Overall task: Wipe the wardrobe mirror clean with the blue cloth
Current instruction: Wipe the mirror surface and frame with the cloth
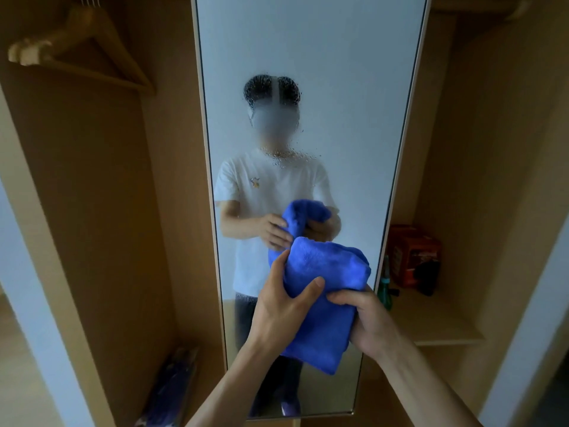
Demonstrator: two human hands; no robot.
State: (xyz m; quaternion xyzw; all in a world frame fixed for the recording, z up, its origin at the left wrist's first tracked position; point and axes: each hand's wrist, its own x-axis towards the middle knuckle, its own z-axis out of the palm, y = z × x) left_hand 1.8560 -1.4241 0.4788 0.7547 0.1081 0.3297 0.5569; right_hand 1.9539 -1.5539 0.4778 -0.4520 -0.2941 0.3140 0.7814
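I am standing at an open wardrobe in a bedroom of a home or a hotel (I cannot tell which). Pale wooden panels flank a tall mirror. A wooden hanger hangs in the left compartment, and the shelf on the right carries an orange box and a green bottle.

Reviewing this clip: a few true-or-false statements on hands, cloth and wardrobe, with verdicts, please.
1. The left hand and right hand both grip the blue cloth. True.
2. The wooden hanger hangs in the right compartment. False: it hangs in the left one.
3. Droplets speckle the mirror. True.
4. The cloth is pressed flat on the mirror. False: it is held bunched in front of the glass.
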